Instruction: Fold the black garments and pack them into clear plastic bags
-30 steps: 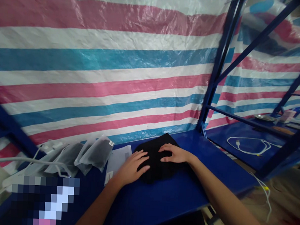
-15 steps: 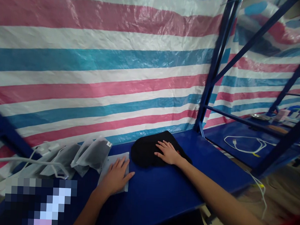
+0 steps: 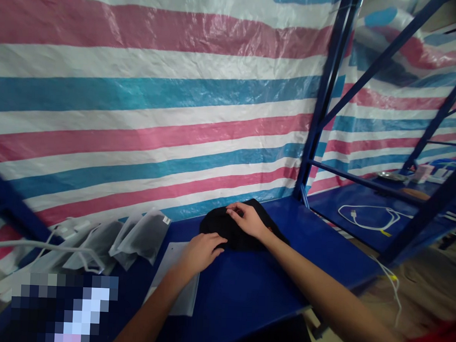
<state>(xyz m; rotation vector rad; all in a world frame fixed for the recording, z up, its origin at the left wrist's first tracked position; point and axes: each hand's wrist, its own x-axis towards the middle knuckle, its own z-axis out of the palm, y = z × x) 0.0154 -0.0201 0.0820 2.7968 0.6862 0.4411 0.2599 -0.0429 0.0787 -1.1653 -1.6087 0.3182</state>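
A soft black fabric item (image 3: 255,243), perhaps a folded hat or garment, lies on the blue tabletop (image 3: 241,302) near the back edge. My right hand (image 3: 248,220) is on top of it, fingers bent and the thumb close to them, pinching the cloth near its upper edge. At the item's lower left edge is my left hand (image 3: 204,250), its fingers stretched out and touching the fabric. Under my left wrist lies a flat frosted plastic bag (image 3: 188,295), partly covered by the forearm.
Several frosted bags with dark contents (image 3: 144,238) stand in a row at the left, beside white cables (image 3: 84,255). A striped plastic sheet (image 3: 159,97) hangs behind. Blue metal posts (image 3: 316,124) frame the table. To the right, a white cable (image 3: 377,225) lies on another blue surface.
My left hand has left the flat bag and moved right to the black item. The bag has shifted slightly toward me. My right hand has gone from flat to bent fingers.
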